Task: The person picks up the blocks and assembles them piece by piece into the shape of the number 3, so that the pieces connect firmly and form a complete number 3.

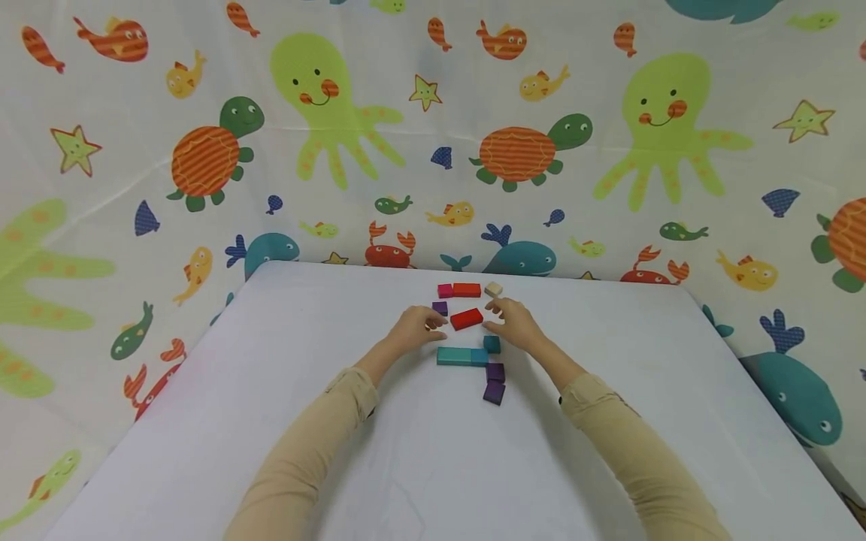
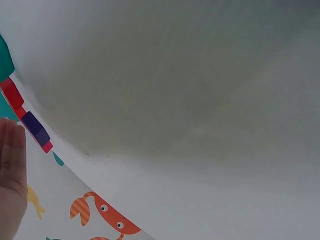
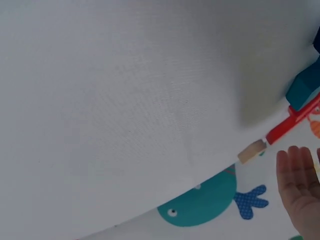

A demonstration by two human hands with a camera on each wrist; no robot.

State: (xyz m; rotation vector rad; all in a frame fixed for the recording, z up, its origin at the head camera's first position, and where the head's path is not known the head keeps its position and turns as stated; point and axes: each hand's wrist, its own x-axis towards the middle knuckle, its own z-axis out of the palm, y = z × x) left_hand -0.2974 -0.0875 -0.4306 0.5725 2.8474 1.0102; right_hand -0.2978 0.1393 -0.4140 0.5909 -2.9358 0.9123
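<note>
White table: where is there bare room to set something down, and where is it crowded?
Bare room lies on the white table left of the left sleeve, right of the right sleeve, and between the sleeves, nearer the person than the lowest purple block. It is crowded between the left hand and right hand, around the angled red block.

Soft light is brightening the table [image 1: 257, 361], while both wrist views are running dimmer, greyed by broad shadow [image 2: 150, 100].
</note>
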